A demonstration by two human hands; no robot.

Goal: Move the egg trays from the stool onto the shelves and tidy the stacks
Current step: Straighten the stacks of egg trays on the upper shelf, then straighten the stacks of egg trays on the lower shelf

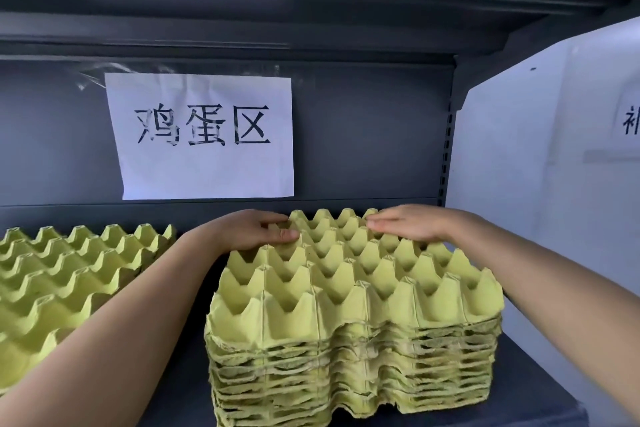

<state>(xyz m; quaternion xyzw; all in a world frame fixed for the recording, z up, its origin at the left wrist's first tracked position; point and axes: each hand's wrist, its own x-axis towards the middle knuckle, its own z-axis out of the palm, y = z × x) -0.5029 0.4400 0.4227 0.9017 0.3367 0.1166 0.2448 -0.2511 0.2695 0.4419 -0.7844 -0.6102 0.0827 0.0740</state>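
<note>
**Desk:** Egg trays (353,305): where do they stand?

**Photographer:** Stacked on the shelf (526,392), toward its right end by the front edge, below a paper sign (204,135). A lower stack (69,270) sits apart, toward the left end.

**Desk:** And the hands?

**Photographer:** Left hand (252,230) curls fingers and thumb round the top tray's far-left corner. Right hand (412,222) lies flat, fingers straight, along its far edge.

**Desk:** Which step?

**Photographer:** Tidying, it appears. The trays are shelved, but the lower layers look ragged along the front. The next move likely calls for even downward pressure and squaring the sides, gently, as the pulp edges look frayed.
</note>
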